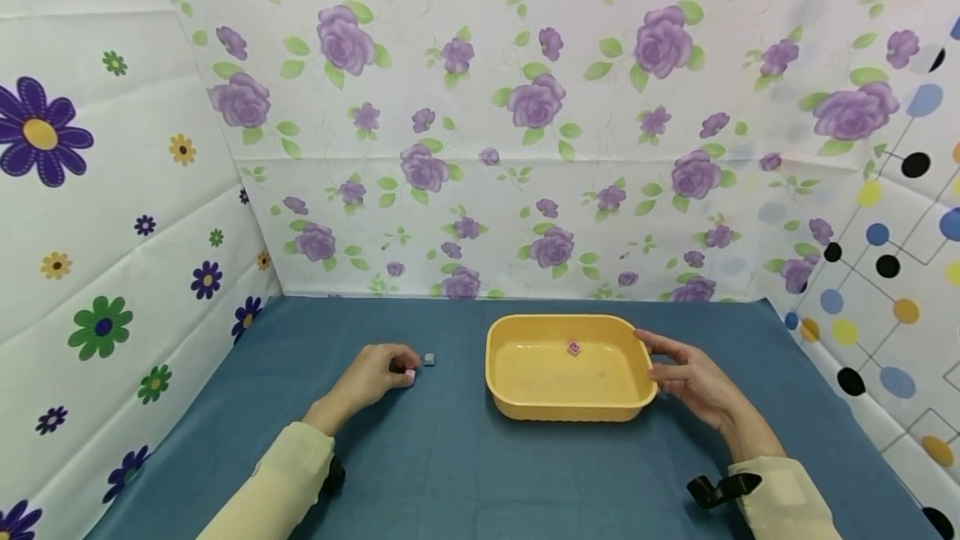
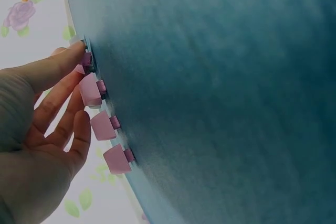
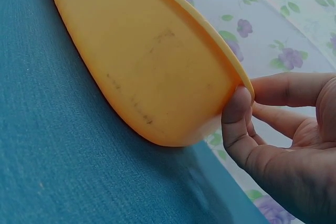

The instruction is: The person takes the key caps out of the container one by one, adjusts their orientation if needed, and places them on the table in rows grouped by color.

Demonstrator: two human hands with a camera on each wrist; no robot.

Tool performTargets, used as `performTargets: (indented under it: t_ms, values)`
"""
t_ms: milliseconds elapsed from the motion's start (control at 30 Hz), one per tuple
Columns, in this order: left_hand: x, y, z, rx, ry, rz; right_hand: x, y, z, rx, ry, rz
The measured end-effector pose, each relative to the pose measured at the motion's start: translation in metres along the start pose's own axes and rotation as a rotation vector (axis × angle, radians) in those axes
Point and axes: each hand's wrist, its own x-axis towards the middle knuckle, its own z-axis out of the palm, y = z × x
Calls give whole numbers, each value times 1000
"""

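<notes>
My left hand (image 1: 372,375) reaches down to the table, thumb and forefinger pinching a small pink keycap-like block (image 1: 410,375). Just beyond those fingertips sits a small grey block (image 1: 430,359). In the left wrist view, several pink blocks (image 2: 104,126) stand in a row beneath the hand; in the head view the hand hides most of them. My right hand (image 1: 693,380) grips the right end of a yellow plastic tray (image 1: 558,412), with thumb and fingers on either side of its rim. One pink block (image 1: 573,347) with a marked face lies inside the tray.
A blue cloth (image 1: 450,473) covers the table. Flower-printed sheets (image 1: 480,215) hang behind it and at the left, and a dotted sheet (image 1: 892,307) stands at the right. A black strap mount (image 1: 723,490) is on the right wrist.
</notes>
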Motion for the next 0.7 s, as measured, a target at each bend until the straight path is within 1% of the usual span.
performTargets:
  t_ms: [333,500,567,600,700]
  values:
    - [0,-1,1,-15,6,-26,0,1,0,7,-2,-3]
    - [0,1,0,-23,5,-16,0,0,0,15,-7,-8]
    - [1,2,-1,-44,6,-20,1,0,-1,11,-8,-6]
    - [1,3,-1,-64,7,-27,1,0,-1,8,-8,-4]
    - [2,8,-2,-127,11,-22,1,1,-1,1,7,10]
